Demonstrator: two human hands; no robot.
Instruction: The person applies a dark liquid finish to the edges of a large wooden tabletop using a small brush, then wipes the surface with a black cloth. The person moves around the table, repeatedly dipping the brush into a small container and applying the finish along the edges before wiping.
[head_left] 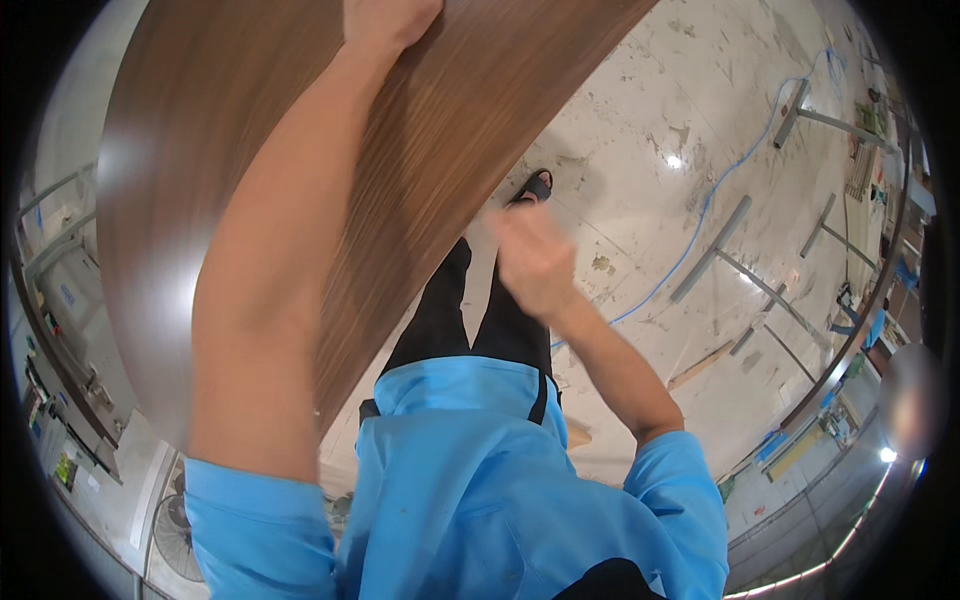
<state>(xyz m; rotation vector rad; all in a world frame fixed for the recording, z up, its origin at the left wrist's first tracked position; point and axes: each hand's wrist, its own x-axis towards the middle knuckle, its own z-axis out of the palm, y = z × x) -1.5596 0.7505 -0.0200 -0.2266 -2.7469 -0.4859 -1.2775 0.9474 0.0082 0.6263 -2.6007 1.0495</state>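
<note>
A large dark brown wood-grain panel (430, 130) with a curved left edge stretches from the top of the view down along my left side. My left arm reaches across it, and my left hand (385, 20) is at its surface by the top edge of the picture. The fingers of that hand are cut off from view. Just past the panel's right edge, my right hand (537, 258) hangs in front of my legs, apart from the panel. It looks curled, but motion smears its fingers, and anything in them cannot be made out.
Grey T-shaped metal legs (715, 250) lie on the stained pale floor (640, 130) at the right. A thin blue hose (700, 215) winds between them and my feet. A fan (178, 535) stands at the lower left. Another person in blue (877, 328) is at the far right.
</note>
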